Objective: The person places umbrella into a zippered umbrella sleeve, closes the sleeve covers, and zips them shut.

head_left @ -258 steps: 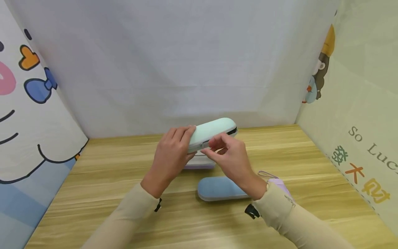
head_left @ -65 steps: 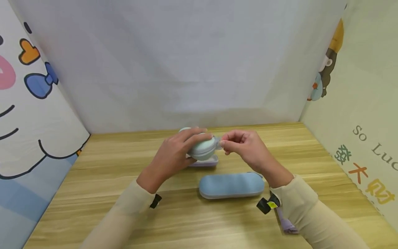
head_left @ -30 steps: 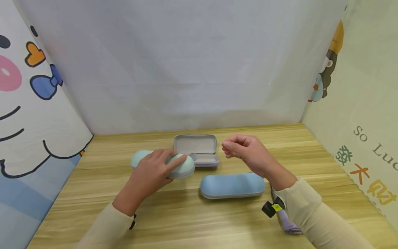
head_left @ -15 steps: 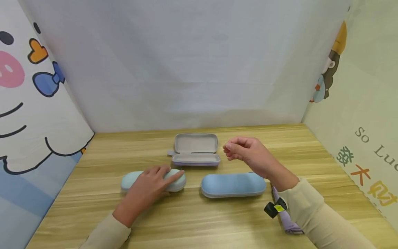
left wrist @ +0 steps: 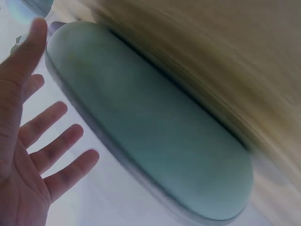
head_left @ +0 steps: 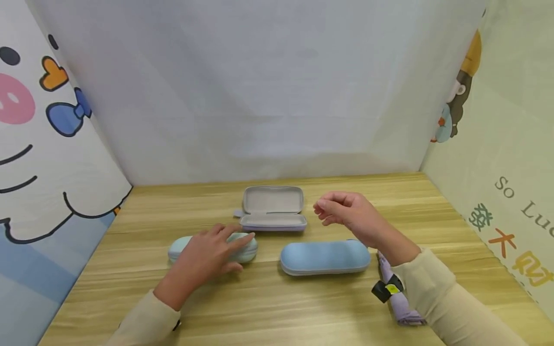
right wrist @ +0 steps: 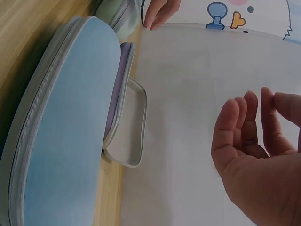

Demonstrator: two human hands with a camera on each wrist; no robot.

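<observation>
A mint-green zip glasses case (head_left: 247, 248) lies on the table at left, its lid down. My left hand (head_left: 207, 252) hovers over its middle, fingers spread; in the left wrist view that hand's fingers (left wrist: 70, 176) stand apart from the case. My right hand (head_left: 348, 214) hangs in the air above a blue zip glasses case (head_left: 324, 258), fingers loosely bent, thumb near the index tip, nothing between them. Behind both cases a lilac case (head_left: 273, 200) stands unzipped with its lid raised, showing a grey lining.
Under the right forearm lies a folded lilac cloth (head_left: 404, 307). A white fabric backdrop (head_left: 277, 96) rises at the table's far edge, and printed cloth walls stand left and right.
The left hand has carried the mint case from midair down to the table at left and let go of it. The right hand has released its zip pull and stayed raised.
</observation>
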